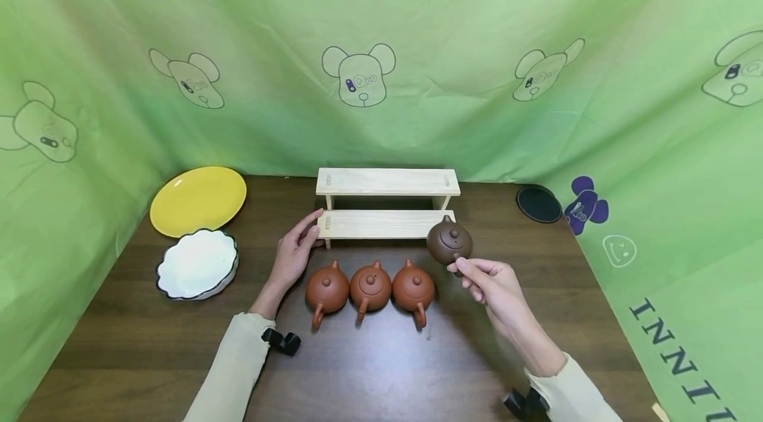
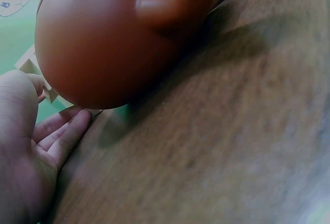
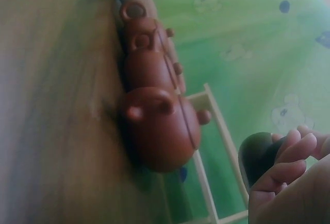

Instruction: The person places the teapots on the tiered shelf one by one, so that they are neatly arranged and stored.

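- Right hand (image 1: 491,286) pinches the dark teapot (image 1: 448,243) near the low shelf's (image 1: 375,224) right front corner.
- Left hand (image 1: 295,253), fingers nearly straight, touches the shelf's left edge.
- The teapot is brown and round.

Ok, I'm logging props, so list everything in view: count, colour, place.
stand: 1, pale wood, two steps, back centre
table: 1, brown, beneath the stand
cloth backdrop: 1, green, behind and beside the table
plate: 1, yellow, back left
scalloped dish: 1, white with dark rim, before the plate
reddish teapots: 3, reddish brown, in a row before the stand
dark teapot: 1, dark brown, near the stand's right end
disc: 1, black, back right
pale item: 1, pale, lower right edge, unidentifiable
wrist devices: 2, black, one per wrist
sleeves: 2, pale, forearms
left hand: 1, bare, touching the lower step's left end
right hand: 1, bare, gripping the dark teapot's handle
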A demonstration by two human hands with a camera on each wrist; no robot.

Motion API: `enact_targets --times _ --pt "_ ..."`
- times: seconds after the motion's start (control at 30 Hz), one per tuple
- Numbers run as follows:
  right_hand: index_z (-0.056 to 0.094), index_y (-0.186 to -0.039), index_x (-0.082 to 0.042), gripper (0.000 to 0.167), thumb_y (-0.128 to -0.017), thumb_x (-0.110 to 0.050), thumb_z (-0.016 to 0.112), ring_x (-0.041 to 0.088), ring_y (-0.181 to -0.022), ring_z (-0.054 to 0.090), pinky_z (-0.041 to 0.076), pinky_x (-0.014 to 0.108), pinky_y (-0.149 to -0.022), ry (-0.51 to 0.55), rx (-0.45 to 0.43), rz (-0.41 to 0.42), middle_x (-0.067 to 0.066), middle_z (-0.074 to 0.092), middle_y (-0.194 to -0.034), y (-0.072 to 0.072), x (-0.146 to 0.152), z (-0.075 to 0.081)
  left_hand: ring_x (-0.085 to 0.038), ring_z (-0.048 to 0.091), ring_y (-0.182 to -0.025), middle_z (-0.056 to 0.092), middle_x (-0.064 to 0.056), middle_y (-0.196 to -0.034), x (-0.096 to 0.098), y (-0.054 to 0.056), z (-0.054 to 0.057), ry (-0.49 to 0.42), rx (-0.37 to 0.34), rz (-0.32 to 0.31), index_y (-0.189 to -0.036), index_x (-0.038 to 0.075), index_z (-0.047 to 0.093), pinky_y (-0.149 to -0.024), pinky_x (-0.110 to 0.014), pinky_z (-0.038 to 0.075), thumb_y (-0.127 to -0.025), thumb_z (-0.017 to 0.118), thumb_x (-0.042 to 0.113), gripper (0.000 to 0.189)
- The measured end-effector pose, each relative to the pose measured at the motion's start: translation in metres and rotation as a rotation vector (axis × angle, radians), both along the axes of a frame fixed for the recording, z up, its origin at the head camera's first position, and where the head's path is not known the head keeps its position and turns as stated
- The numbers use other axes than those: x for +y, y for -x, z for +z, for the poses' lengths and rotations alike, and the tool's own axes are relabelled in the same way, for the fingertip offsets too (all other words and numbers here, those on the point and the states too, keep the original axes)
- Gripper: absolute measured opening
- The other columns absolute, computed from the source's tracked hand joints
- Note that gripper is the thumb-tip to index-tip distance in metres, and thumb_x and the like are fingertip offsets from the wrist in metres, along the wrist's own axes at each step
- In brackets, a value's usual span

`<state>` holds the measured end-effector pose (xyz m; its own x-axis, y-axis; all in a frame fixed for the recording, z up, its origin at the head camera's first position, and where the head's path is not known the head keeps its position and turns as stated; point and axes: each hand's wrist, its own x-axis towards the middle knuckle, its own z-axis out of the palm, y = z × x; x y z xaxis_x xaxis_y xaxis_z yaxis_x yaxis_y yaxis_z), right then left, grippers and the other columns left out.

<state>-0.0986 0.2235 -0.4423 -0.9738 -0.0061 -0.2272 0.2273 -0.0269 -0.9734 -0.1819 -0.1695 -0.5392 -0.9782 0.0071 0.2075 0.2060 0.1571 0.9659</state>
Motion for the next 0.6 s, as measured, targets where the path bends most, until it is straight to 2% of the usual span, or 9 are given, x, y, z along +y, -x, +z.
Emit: enact_targets --times 0.23,0.4,0.5,0.53,0.6 --pt "0.087 -0.087 -0.020 0.026 -0.108 -0.012 0.074 0.000 -0.054 0.045 0.036 0.010 -0.046 0.006 0.027 0.023 -0.008 0.066 -0.069 0.015 -0.016 0.007 -0.008 0.068 -0.126 0.057 -0.011 -0.165 0.002 0.000 0.003 -0.007 -0.065 -0.014 -0.162 0.011 0.058 -0.100 -0.021 0.064 -0.118 0.059 0.020 0.045" --pt "0.087 -0.087 -0.021 0.026 -0.108 -0.012 0.073 -0.001 -0.053 0.044 0.033 0.011 -0.045 0.005 0.053 0.073 -0.009 0.066 -0.068 0.026 -0.028 0.010 -0.006 0.068 -0.123 0.059 -0.012 -0.163 0.001 0.000 0.003 -0.008 -0.055 -0.013 -0.162 0.009 0.059 -0.100 -0.023 0.065 -0.117 0.061 0.018 0.045" --pt "0.087 -0.090 -0.017 0.022 -0.107 -0.012 0.074 -0.001 -0.054 0.044 0.034 0.011 -0.045 0.009 0.063 0.110 -0.008 0.067 -0.069 0.031 -0.036 0.012 -0.012 0.070 -0.124 0.059 -0.013 -0.163 0.002 0.000 0.004 0.001 -0.049 -0.008 -0.162 0.007 0.058 -0.100 -0.027 0.066 -0.117 0.061 0.015 0.046" --pt "0.087 -0.091 -0.015 0.021 -0.107 -0.012 0.074 -0.001 -0.054 0.044 0.034 0.010 -0.045 0.014 0.063 0.118 -0.007 0.067 -0.070 0.032 -0.039 0.013 -0.012 0.071 -0.125 0.060 -0.010 -0.162 -0.001 0.003 -0.003 -0.005 -0.041 -0.013 -0.161 0.010 0.060 -0.100 -0.027 0.066 -0.117 0.062 0.020 0.046" --pt "0.087 -0.091 -0.013 0.021 -0.107 -0.012 0.074 -0.001 -0.054 0.044 0.034 0.010 -0.045 0.022 0.058 0.131 -0.007 0.067 -0.069 0.035 -0.045 0.015 -0.018 0.072 -0.126 0.061 -0.010 -0.161 -0.001 0.004 -0.005 0.006 -0.042 -0.004 -0.161 0.011 0.060 -0.100 -0.028 0.067 -0.116 0.063 0.020 0.045"
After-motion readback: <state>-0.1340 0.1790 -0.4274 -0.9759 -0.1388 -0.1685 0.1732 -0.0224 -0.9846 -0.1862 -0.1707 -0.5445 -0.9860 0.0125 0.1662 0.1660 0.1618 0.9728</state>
